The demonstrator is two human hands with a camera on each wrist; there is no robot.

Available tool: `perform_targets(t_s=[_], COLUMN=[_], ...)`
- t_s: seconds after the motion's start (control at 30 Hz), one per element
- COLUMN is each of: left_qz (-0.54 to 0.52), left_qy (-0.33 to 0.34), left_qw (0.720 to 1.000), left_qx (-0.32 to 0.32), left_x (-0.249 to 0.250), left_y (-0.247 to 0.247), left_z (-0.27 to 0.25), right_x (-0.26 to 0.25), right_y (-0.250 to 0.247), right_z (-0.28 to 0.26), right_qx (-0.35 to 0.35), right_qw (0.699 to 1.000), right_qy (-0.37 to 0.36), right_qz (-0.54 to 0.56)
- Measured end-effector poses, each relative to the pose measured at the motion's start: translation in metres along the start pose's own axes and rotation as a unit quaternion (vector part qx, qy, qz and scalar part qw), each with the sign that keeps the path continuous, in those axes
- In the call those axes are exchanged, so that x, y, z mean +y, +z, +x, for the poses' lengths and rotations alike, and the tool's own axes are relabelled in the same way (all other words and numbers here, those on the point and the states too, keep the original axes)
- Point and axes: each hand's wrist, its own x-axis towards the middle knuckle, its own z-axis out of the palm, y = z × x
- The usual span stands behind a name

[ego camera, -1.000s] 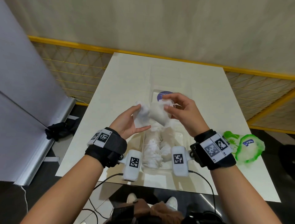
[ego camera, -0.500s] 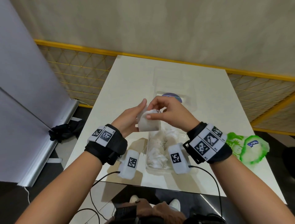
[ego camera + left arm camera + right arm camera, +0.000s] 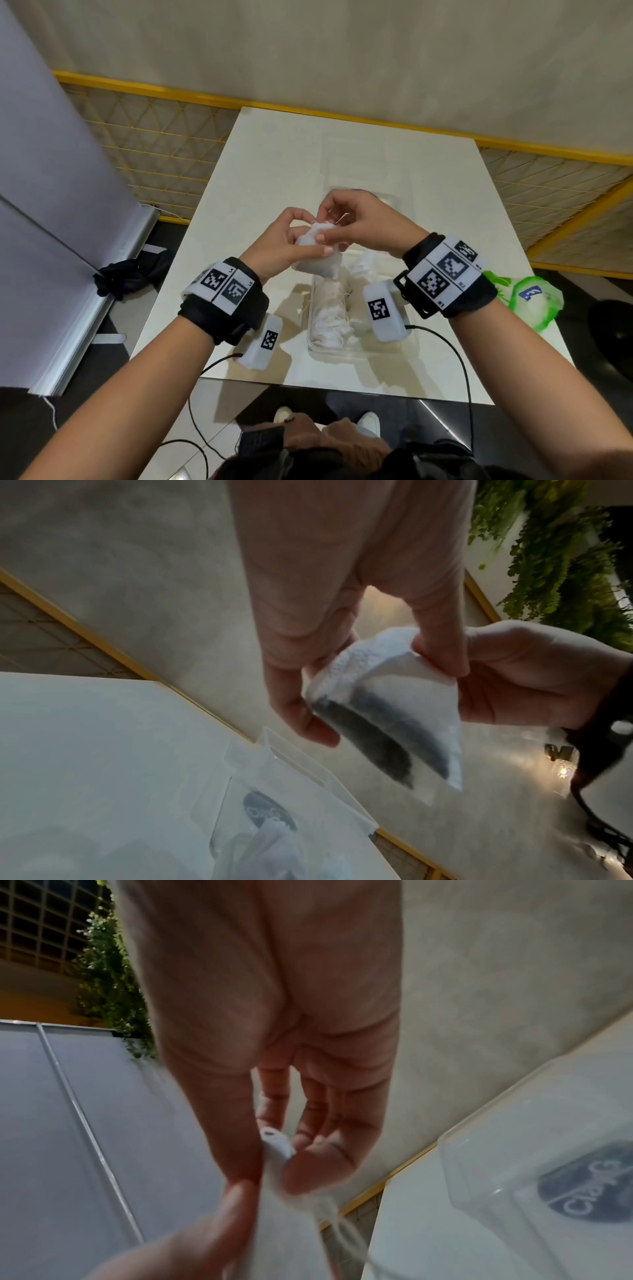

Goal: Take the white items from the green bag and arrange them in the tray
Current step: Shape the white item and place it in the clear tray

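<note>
A small white pouch point(image 3: 318, 262) hangs over the clear plastic tray point(image 3: 346, 351), held by both hands. My left hand point(image 3: 303, 240) pinches its upper edge between thumb and fingers; in the left wrist view the left hand point(image 3: 373, 691) grips the pouch point(image 3: 411, 723), which shows dark contents. My right hand point(image 3: 337, 222) pinches the pouch top point(image 3: 274, 1142) beside it, its strings trailing down. Several white pouches point(image 3: 330, 318) lie in the near end of the tray. The green bag point(image 3: 529, 303) lies crumpled at the table's right edge.
The white table point(image 3: 274, 164) stands against a beige wall with a yellow mesh fence behind. The tray's far end point(image 3: 548, 1150) bears a dark round label. Wrist cables hang over the table's near edge. A grey panel stands at the left.
The hands have come closer together and the pouch, spread between them a second ago, is now bunched up between both sets of fingers over the tray.
</note>
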Motion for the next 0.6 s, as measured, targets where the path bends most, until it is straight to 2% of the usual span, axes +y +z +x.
perform_targets(t_s=[0.17, 0.27, 0.4, 0.5, 0.6], left_qz=[0.006, -0.063, -0.164, -0.207, -0.194], left_qy=[0.009, 0.009, 0.010, 0.007, 0.020], left_qw=[0.999, 0.998, 0.986, 0.978, 0.980], left_qx=[-0.030, -0.030, 0.001, 0.026, 0.033], left_x=[0.001, 0.002, -0.003, -0.008, -0.013], left_y=[0.001, -0.001, -0.001, 0.005, 0.012], left_z=[0.000, 0.001, 0.001, 0.002, 0.004], right_x=[-0.005, 0.000, 0.011, 0.014, 0.015], right_y=[-0.011, -0.018, -0.028, -0.029, -0.029], right_z=[-0.006, -0.007, -0.010, -0.013, -0.016], right_qx=[-0.004, 0.001, -0.038, -0.008, 0.018], right_qw=[0.999, 0.999, 0.995, 0.994, 0.992], right_qy=[-0.018, -0.001, 0.040, 0.048, 0.047], right_qz=[0.040, 0.052, 0.084, 0.102, 0.119])
